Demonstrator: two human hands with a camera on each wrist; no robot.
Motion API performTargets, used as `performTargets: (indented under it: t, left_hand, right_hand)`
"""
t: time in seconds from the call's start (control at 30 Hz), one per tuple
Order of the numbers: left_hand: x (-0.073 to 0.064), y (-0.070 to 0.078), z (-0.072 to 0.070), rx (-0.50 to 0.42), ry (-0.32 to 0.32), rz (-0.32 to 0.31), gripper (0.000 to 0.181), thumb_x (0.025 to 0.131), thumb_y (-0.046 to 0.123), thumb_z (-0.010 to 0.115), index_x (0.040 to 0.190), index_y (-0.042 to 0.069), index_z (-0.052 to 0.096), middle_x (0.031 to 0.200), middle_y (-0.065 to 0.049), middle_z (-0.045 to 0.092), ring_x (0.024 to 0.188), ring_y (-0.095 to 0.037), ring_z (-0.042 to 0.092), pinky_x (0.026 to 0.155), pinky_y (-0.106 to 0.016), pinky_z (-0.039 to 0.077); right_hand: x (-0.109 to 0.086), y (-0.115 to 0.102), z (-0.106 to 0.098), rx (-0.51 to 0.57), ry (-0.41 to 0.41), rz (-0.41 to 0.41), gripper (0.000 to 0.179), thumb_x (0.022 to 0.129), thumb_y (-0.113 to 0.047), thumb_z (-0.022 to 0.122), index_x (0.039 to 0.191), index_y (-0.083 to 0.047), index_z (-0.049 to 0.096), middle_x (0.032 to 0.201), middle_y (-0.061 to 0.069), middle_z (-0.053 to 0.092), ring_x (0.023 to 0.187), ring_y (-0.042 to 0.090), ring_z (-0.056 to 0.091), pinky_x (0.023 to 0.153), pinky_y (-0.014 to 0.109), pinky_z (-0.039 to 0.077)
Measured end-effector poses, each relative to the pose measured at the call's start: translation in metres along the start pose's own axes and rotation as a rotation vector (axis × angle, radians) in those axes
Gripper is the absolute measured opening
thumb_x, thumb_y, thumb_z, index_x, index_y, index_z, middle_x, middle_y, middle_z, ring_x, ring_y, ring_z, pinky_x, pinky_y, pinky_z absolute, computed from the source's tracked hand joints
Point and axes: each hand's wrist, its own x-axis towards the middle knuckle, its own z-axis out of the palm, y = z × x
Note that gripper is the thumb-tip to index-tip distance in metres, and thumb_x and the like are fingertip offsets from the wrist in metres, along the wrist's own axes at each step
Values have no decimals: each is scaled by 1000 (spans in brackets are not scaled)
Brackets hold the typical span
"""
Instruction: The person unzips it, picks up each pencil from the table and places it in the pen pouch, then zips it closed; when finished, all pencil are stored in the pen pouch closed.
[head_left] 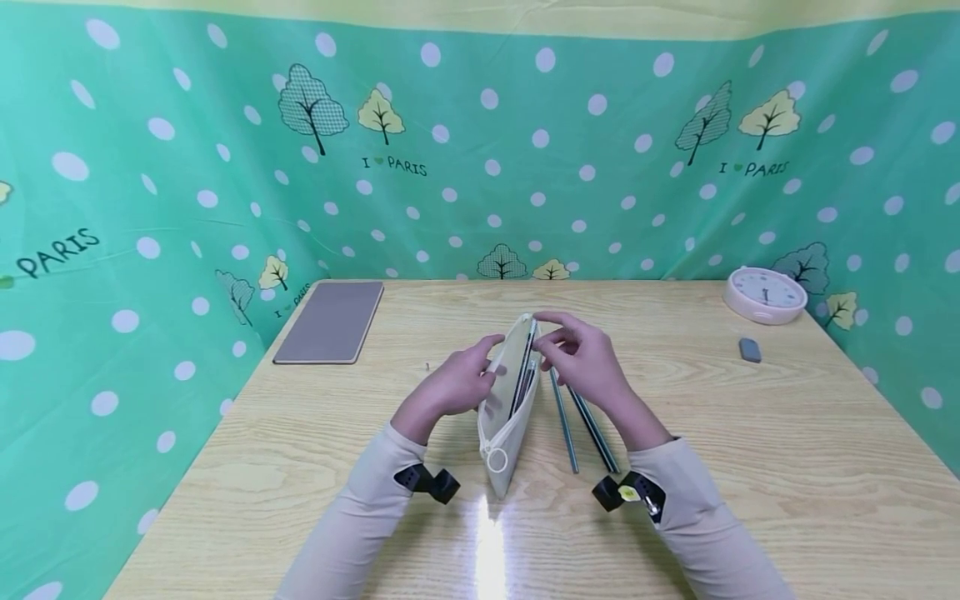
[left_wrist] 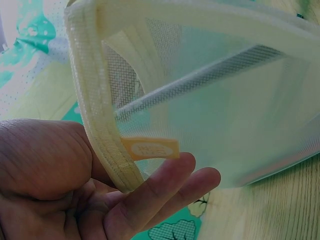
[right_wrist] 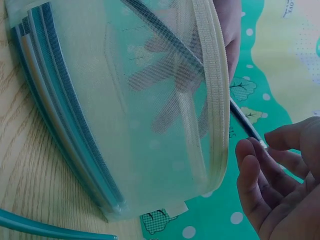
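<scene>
A pale mesh zip pouch (head_left: 512, 454) stands on its long side with its zipper undone. At its left rim, my left hand (head_left: 459, 382) pinches the zipper edge; a small orange tag (left_wrist: 152, 148) shows beside the fingers. My right hand (head_left: 588, 362) is at the far end of the opening, thumb and fingertips at the end of a dark pencil (right_wrist: 245, 120) that slants out of the pouch. Through the mesh, several blue and dark pencils (right_wrist: 75, 110) lie along the bottom. Beside the pouch, partly under my right arm, more pencils (head_left: 564, 425) lie on the table.
A grey notebook (head_left: 330, 321) lies at the back left of the wooden table (head_left: 300, 467). Toward the back right are a round pink-rimmed clock (head_left: 765, 296) and a small grey block (head_left: 749, 350). A green dotted curtain (head_left: 450, 217) hangs behind and along the sides.
</scene>
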Motion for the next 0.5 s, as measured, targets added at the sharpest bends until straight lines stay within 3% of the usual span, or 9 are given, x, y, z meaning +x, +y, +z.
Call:
performTargets:
  t: [0.17,0.5]
  left_hand:
    - [-1,2,0,-1,1,-16,59,104,-2,45,161,5,29,130,-26,67,89,-26,75,63,-32,62]
    - [-1,1,-1,6,3,-33,60,105,-1,45,162,6,28,132,-24,66,80,-20,74,64,-30,61]
  right_hand:
    - [0,0,0,10,6,10,37,100,0,57,136,0,64,102,25,74,67,16,67,50,34,59]
    - [3,4,-7,-14,44,6,30,100,-1,55,127,5,67,96,22,74,66,17,68,51,34,59]
